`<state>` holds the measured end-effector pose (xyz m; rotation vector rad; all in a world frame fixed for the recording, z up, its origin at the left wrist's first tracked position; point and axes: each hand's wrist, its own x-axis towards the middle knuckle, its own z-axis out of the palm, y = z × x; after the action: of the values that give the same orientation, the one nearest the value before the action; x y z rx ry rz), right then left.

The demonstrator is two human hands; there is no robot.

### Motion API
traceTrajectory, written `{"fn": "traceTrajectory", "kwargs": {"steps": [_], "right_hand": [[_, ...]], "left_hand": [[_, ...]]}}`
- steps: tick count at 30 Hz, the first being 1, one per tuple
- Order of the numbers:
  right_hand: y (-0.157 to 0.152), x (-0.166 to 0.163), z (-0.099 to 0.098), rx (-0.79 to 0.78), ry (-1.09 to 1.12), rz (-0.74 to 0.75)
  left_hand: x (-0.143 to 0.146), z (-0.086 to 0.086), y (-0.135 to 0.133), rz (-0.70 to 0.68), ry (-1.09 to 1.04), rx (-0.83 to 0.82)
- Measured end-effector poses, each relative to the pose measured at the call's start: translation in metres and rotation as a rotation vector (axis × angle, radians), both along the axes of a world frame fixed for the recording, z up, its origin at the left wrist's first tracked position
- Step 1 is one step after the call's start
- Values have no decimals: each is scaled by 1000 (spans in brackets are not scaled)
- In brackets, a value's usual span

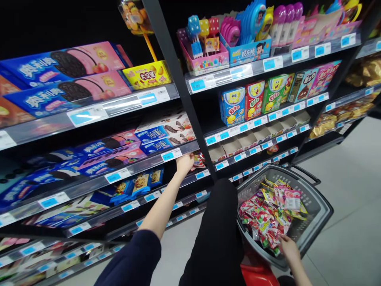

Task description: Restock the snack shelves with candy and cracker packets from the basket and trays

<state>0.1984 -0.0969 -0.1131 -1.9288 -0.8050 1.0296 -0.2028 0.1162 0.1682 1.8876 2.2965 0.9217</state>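
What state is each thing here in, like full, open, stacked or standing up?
Shopping basket: open-topped, partly filled.
Candy packets: heaped loosely in the basket.
Basket handle: lowered, jutting past the rim.
Left hand: reaching into the shelf; its grip is unclear.
Right hand: at the heap's edge; its grip is unclear.
Pink-and-blue Oreo boxes: stacked.
SpongeBob boxes: upright.
Cardboard trays: open-topped, in a row.

Wide Reach to Either Side

The bare left forearm (163, 200), below a dark navy cloth sleeve (131, 258), stretches forward; the left hand (185, 163) sits just beneath the dark shelf's front edge (147, 164), fingers partly hidden. The right hand (288, 248), fingers bent, lies at the grey plastic basket's near rim (316, 232). One black-trousered knee (222, 198) rises between them.
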Motion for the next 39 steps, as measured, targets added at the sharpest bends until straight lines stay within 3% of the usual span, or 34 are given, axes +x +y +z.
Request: {"fn": "traceTrajectory", "kwargs": {"steps": [4,8,12,15,18,22,27,32,39], "right_hand": [[7,-8,15,-55,177,61],[12,-27,37,20,377,138],[9,-60,70,183,604,237],[2,-83,97,338,723,252],[-1,-85,115,476,737,186],[0,-60,117,523,662,112],[1,-34,112,489,490,68],[4,-30,120,530,353,91],[5,-31,124,545,236,210]], "left_hand": [[3,-12,-56,51,-50,148],[15,-20,-109,-4,-203,227],[54,-26,-148,-222,-711,302],[99,-41,-166,-300,-1057,130],[144,-63,-173,-335,-1164,6],[175,-88,-172,-396,-1257,-153],[166,-96,-163,-517,-1339,-404],[159,-98,-166,-607,-1299,-552],[170,-109,-167,-547,-1022,-429]]}}
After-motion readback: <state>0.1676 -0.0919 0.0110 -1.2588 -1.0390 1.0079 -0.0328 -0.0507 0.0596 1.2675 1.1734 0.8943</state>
